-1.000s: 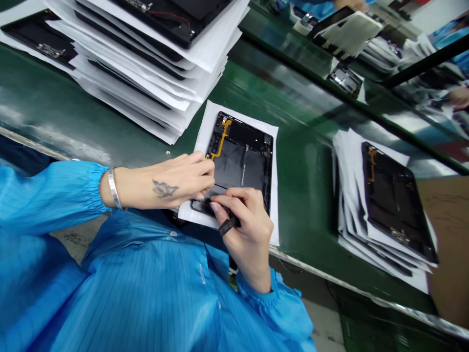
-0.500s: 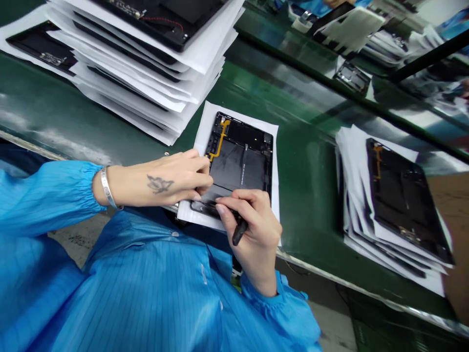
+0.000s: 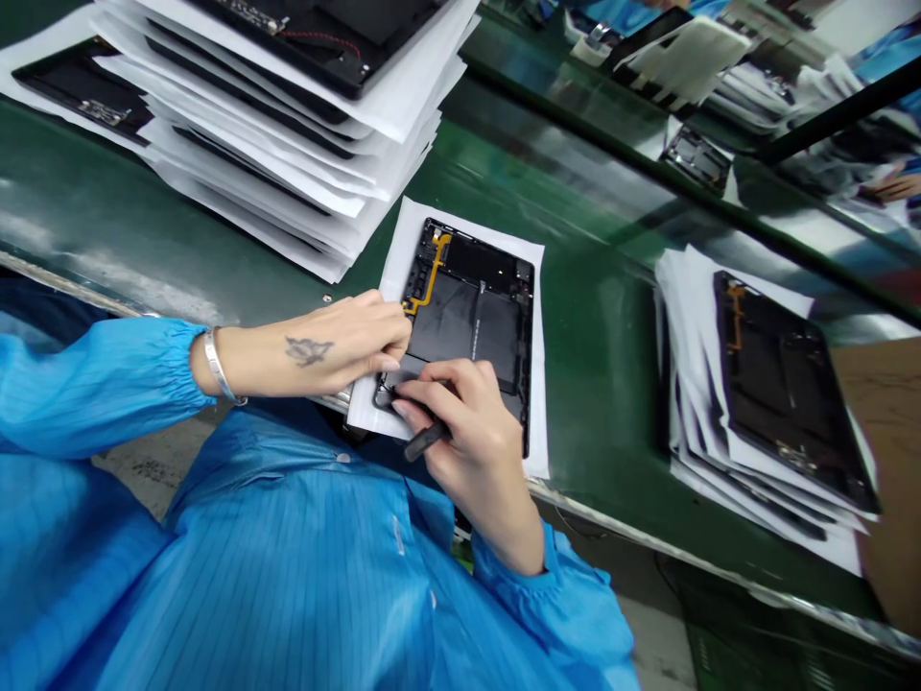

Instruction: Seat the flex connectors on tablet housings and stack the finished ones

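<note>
Item: open-backed tablet (image 3: 467, 326) on white sheet (image 3: 392, 259), centre of frame, on green table (image 3: 590, 384). We log L hand (image 3: 317, 345), fingers (image 3: 389, 331) part-curled on tablet's left edge, grip unclear; R hand (image 3: 467, 441), fingers (image 3: 438, 379) closed on black pry tool (image 3: 424, 441) at tablet's lower-left corner. Stacked tablets (image 3: 288, 163) upper left; more tablets (image 3: 784, 384) right.

- Bright, even overhead light; shadows stay faint
- Pale glare streaks the green bench (image 3: 93, 278) at left and upper right
- Tablet (image 3: 467, 326) sharp at center frame
- Paper stack (image 3: 763, 451) at right slightly soft
- Upper right corner blurred
- Wide-angle distortion bends the bench edge (image 3: 705, 557) at lower right
</note>
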A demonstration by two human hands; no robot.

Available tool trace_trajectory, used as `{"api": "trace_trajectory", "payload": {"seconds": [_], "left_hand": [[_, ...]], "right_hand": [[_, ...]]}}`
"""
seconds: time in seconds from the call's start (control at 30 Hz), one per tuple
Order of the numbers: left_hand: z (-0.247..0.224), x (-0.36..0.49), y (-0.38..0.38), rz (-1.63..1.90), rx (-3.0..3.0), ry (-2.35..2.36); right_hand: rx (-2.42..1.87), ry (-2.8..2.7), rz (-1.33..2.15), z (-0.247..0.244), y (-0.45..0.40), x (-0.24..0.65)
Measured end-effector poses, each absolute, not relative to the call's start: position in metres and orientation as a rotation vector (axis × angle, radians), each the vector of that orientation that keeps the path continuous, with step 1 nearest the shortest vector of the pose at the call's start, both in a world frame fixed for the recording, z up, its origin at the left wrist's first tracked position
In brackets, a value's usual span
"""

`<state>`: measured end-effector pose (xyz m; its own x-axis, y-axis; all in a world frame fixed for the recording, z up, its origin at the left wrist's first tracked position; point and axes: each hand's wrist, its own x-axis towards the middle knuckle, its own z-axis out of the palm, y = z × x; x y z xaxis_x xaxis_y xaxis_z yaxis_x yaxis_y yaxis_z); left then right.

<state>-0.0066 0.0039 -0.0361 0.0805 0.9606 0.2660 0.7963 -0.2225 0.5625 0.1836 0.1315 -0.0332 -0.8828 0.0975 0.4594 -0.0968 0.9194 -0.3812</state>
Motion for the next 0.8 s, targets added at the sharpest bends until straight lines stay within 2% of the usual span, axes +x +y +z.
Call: {"api": "trace_trajectory", "payload": {"seconds": [0.37,0.53,0.67,0.8], "left_hand": [[-0.029,-0.009,-0.011,1.003,1.959,1.850],[-0.030,-0.010,-0.011,0.951,2.037,1.886],[-0.022,-0.002,-0.008,0.712,2.162,1.964],[-0.017,0.004,-0.001,0.478,2.337,1.926]], "right_hand": [[0.124,-2.944,0.196,-0.018,0.130,0.172],[0.025,-2.824,0.499,-0.027,0.133,0.178],[-0.183,-2.552,0.871,-0.035,0.136,0.188],[-0.294,-2.454,0.960,-0.036,0.133,0.195]]}}
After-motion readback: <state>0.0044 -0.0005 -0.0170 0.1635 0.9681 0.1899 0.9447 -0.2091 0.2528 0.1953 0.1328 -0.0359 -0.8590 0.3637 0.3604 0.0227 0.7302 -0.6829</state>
